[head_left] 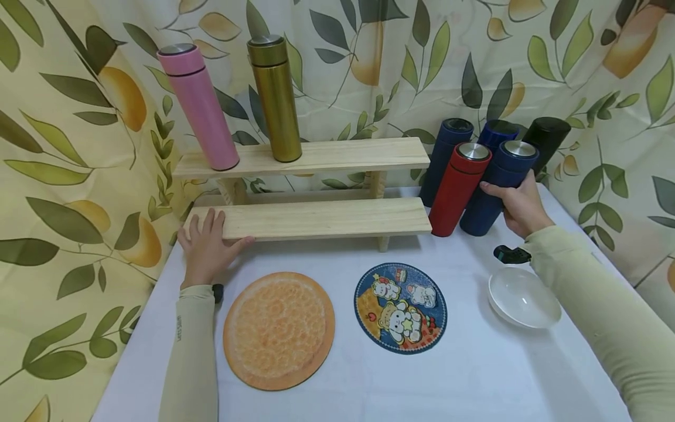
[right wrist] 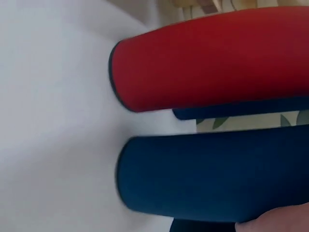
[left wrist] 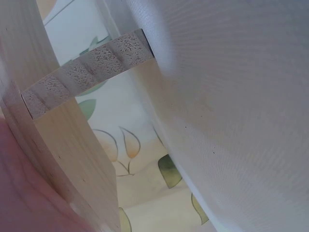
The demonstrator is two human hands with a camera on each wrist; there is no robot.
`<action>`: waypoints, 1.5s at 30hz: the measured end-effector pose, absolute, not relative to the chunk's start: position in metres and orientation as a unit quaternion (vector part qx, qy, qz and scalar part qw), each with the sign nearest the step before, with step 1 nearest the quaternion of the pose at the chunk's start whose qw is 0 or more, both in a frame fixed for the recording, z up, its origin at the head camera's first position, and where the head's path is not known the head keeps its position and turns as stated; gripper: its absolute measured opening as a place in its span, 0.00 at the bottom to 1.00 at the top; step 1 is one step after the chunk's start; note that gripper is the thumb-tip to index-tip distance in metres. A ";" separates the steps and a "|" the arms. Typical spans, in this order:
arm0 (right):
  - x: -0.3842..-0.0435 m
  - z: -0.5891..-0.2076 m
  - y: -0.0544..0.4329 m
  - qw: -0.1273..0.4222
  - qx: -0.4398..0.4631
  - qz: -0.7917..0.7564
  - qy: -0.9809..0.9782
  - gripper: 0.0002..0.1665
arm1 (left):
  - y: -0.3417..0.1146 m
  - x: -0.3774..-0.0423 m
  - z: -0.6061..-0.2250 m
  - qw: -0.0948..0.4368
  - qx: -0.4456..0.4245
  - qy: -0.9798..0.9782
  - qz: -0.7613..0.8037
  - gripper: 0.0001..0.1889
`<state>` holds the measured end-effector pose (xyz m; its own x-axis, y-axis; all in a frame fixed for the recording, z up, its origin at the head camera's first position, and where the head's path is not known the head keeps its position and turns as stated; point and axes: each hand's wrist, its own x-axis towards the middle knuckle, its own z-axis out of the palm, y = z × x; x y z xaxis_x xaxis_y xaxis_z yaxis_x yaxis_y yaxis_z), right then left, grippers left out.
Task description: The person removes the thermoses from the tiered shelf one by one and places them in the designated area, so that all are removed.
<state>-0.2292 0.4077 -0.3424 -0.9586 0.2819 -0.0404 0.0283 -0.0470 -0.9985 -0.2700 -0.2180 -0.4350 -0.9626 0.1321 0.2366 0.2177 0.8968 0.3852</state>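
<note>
My right hand (head_left: pixel 524 205) grips a dark blue thermos bottle (head_left: pixel 487 196) with a silver-topped lid, thumb and fingers around its body. In the right wrist view the blue thermos (right wrist: pixel 207 174) stands beside a red thermos (right wrist: pixel 207 60), with a gap between them. That red thermos (head_left: pixel 460 190) stands left of it in the head view. My left hand (head_left: pixel 208 249) rests on the left end of the lower board of a two-tier wooden shelf (head_left: pixel 327 220), fingers spread over the top, thumb along the front edge. The left wrist view shows my palm (left wrist: pixel 29 188) against the wood.
A pink thermos (head_left: pixel 200 111) and a gold thermos (head_left: pixel 275 99) stand on the upper board. Several dark thermoses, one black (head_left: pixel 545 140), stand behind the red one. In front lie an orange round mat (head_left: pixel 279 331), a cartoon round mat (head_left: pixel 401 308) and a white bowl (head_left: pixel 524 299).
</note>
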 end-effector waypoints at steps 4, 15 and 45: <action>-0.228 -0.345 0.410 0.097 -0.100 0.702 -0.699 0.60 | -0.218 -0.269 -0.435 0.104 -0.091 -0.968 -0.209 0.60; -0.226 -0.348 0.407 0.097 -0.143 0.665 -0.726 0.61 | -0.218 -0.269 -0.435 0.105 -0.089 -0.969 -0.207 0.60; -0.205 -0.265 0.381 0.249 -0.054 0.567 -0.783 0.54 | -0.219 -0.269 -0.436 0.106 -0.085 -0.969 -0.207 0.60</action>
<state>-0.2050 0.3813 -0.2653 -0.8701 0.3674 0.3287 -0.1976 0.3509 -0.9153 -0.2693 -0.2187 -0.4357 -0.9631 0.1215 0.2403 0.2093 0.8993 0.3839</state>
